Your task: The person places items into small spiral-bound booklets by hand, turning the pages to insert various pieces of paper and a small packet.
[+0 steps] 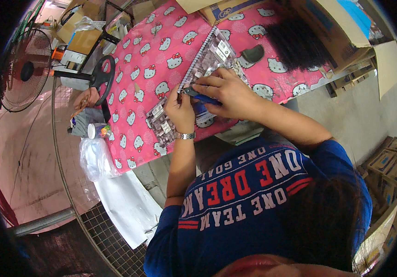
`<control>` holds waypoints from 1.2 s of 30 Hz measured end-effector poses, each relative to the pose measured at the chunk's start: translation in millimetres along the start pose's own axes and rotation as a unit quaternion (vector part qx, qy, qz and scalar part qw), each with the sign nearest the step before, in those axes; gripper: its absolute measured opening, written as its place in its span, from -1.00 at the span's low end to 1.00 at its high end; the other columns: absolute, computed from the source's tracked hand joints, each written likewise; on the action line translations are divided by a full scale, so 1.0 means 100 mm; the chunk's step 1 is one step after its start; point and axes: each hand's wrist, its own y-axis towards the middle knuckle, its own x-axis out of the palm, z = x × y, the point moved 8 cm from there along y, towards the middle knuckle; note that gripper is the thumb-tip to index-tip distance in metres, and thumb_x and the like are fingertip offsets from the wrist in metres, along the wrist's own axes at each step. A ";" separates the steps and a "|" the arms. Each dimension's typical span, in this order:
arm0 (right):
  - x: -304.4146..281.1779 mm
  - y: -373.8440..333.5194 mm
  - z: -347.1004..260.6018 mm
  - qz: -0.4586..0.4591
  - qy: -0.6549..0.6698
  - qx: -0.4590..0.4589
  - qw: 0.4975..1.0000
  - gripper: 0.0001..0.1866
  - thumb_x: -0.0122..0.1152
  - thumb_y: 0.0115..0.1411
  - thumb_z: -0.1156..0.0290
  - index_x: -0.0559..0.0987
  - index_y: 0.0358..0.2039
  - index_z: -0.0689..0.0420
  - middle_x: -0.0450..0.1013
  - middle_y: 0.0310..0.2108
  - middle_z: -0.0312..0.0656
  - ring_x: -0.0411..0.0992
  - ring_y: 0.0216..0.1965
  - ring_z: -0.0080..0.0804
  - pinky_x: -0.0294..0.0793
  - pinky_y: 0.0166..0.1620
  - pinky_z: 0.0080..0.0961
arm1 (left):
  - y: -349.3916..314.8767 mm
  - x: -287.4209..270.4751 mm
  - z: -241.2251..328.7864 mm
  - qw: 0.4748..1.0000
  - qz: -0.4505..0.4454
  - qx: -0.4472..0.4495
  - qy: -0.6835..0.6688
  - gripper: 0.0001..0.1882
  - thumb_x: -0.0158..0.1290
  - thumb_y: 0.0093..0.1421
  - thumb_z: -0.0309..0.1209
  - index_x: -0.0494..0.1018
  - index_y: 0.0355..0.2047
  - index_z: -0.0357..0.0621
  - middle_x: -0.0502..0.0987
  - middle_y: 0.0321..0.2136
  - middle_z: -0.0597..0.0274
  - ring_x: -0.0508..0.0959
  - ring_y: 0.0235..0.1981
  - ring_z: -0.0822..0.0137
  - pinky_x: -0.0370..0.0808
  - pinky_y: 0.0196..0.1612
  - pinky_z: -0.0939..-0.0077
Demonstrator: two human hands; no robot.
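Observation:
My right hand (235,94) is closed around pliers with blue handles (204,99). Their dark jaws meet the lower end of a wire spiral binding (202,53), which slants up and away along the edge of printed sheets (218,50). Beside the jaws, my left hand (180,111) pinches the same end of the spiral; the exact grip is hidden behind its fingers. More printed sheets (161,124) show to the left of my left wrist. Under all of this lies a pink patterned tablecloth (148,57).
Right of the sheets rest a dark oval object (252,54) and a pile of black strands (295,44). Cardboard boxes (332,27) stand at the far right. Along the left table edge are a black looped object (102,79), a white-lidded jar (98,131) and a plastic bag (94,157). A fan (27,71) stands farther left.

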 end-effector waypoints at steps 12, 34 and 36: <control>-0.10 -0.30 0.20 -0.030 0.357 0.135 0.924 -0.42 0.33 0.03 0.48 0.46 0.12 0.18 0.43 0.05 -0.12 0.38 0.08 -0.38 0.31 0.15 -0.44 | 0.14 -0.70 0.25 0.994 0.102 0.021 -0.011 -0.80 0.11 0.11 -0.65 0.55 -0.23 -0.29 0.58 -0.33 0.14 0.54 -0.32 0.43 0.47 -0.19 0.56; -0.97 -1.16 2.92 0.024 -0.438 0.388 0.811 -0.56 0.15 0.17 0.13 0.50 0.04 0.00 0.42 -0.01 -0.07 0.39 -0.01 0.05 0.43 -0.01 -0.04 | -0.54 -1.41 -2.51 0.823 -0.079 -0.282 0.486 -0.24 -0.16 0.20 0.29 -0.04 0.37 0.57 -0.25 0.39 -0.25 -0.11 0.35 -0.38 -0.07 0.29 -0.31; -0.91 -1.12 3.01 -0.004 -0.472 0.398 0.787 -0.58 0.12 0.19 0.15 0.49 0.04 -0.03 0.42 -0.02 -0.07 0.39 -0.01 0.07 0.44 -0.02 -0.03 | -0.61 -1.54 -2.63 0.847 -0.048 -0.234 0.474 -0.22 -0.17 0.20 0.30 -0.01 0.37 0.45 -0.21 0.38 -0.29 -0.07 0.34 -0.38 -0.05 0.30 -0.25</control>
